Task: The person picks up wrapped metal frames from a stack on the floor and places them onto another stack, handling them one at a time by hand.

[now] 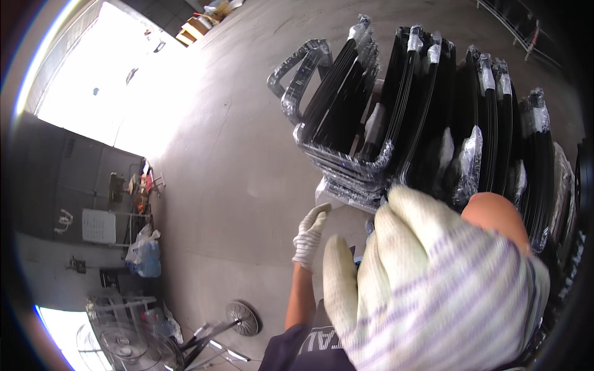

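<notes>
Close to the view, my right hand is raised, in a white knit glove with purple stripes. Its fingers are loosely bent and its thumb stands apart, with nothing visible in it. It hides much of the lower right. Farther down, my left hand, in a white glove, has its fingers stretched forward. Nothing shows in it. Its fingertips are close to the lower corner of a stack of black tubular frames wrapped in clear film; whether they touch, I cannot tell.
More bundles of black wrapped frames stand in a row at the right. On the left are a pedestal fan, a round grey base, a blue-white plastic bag and a white board. A bright doorway opens at the upper left. Cardboard boxes lie beyond.
</notes>
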`<action>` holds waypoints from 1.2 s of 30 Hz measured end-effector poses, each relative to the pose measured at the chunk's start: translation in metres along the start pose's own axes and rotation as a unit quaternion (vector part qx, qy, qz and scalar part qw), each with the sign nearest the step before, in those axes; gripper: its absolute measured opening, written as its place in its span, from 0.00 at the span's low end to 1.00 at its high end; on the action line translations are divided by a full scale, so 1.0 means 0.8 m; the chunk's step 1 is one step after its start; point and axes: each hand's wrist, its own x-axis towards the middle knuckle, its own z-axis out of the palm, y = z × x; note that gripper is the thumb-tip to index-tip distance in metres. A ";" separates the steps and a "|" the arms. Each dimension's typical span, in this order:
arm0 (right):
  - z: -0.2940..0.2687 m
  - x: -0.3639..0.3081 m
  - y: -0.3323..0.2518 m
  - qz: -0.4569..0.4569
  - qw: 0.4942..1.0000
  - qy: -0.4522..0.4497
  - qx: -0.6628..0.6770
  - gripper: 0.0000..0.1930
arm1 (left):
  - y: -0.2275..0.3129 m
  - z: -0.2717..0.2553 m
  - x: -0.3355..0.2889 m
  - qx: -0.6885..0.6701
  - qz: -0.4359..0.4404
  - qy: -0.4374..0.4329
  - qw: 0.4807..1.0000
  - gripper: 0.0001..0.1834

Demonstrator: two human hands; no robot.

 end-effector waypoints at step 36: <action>0.479 0.601 0.205 0.582 0.451 0.267 0.621 0.26 | 0.085 -0.433 0.686 0.105 -0.075 -0.305 0.944 0.17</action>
